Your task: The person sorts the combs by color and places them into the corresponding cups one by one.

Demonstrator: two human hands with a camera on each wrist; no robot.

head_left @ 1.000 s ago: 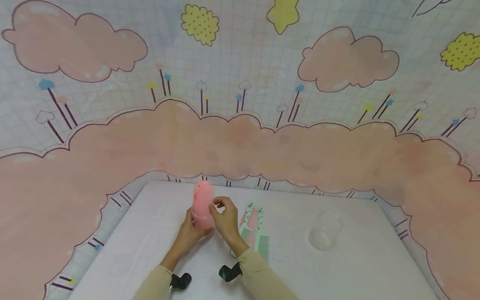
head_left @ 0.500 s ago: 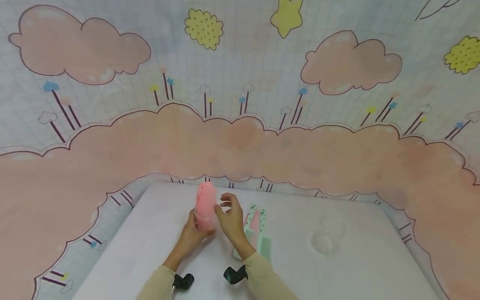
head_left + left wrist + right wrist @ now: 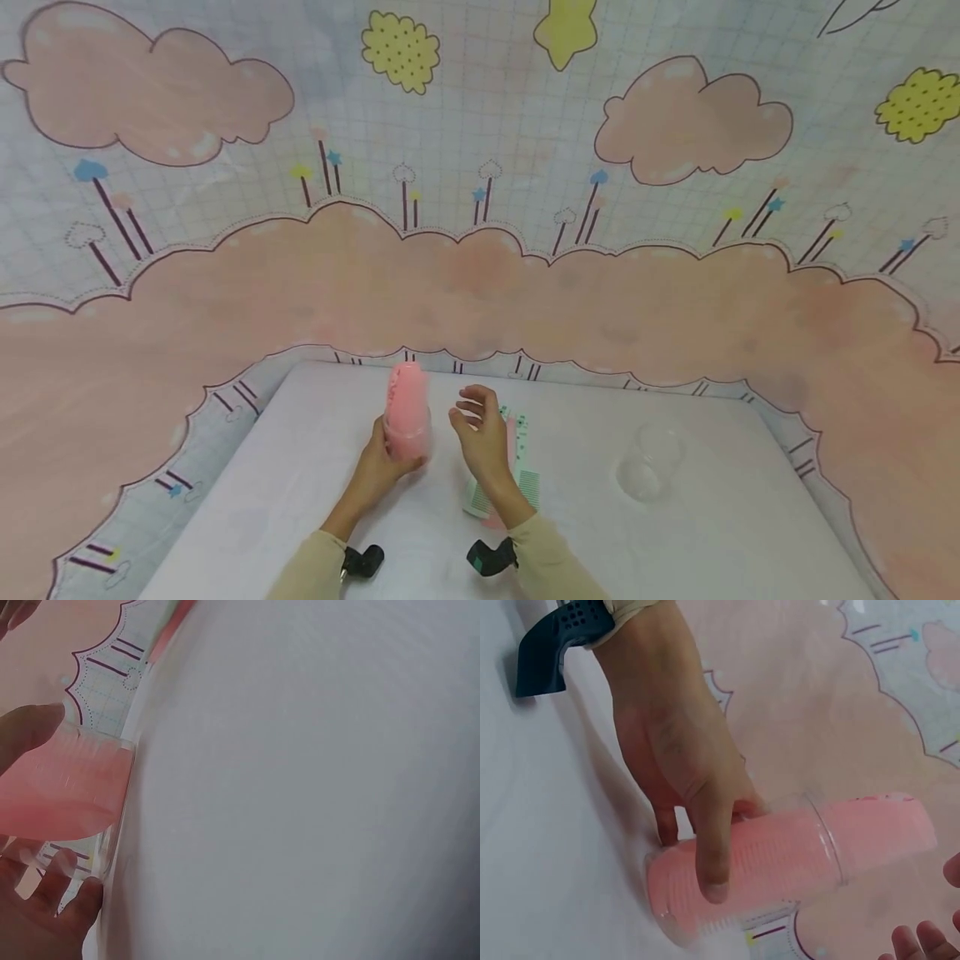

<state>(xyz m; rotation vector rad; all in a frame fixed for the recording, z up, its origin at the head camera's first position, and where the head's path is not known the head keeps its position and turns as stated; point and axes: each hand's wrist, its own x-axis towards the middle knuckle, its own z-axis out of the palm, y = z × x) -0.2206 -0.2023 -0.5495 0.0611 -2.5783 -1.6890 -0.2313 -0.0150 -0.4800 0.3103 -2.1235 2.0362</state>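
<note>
A clear plastic cup (image 3: 821,825) holds a pink comb (image 3: 407,396), whose top sticks out above the rim. The comb's teeth show through the cup wall in the right wrist view. My left hand (image 3: 382,467) grips the cup low down, thumb on one side and fingers on the other. To the right of the cup, apart from it, my right hand (image 3: 483,437) hangs in the air with loosely bent fingers and nothing in it. Behind that hand, light green combs (image 3: 528,483) and a bit of pink lie on the table, partly hidden by the forearm.
Another clear cup (image 3: 645,475) is on the right part of the white table (image 3: 750,517). A patterned cloth backdrop (image 3: 480,292) rises behind the table's far edge. Black camera mounts (image 3: 491,557) are strapped at both wrists.
My right hand has moved away from the pink comb, to the right, over the green combs. My left hand keeps its hold on the cup in nearly the same place.
</note>
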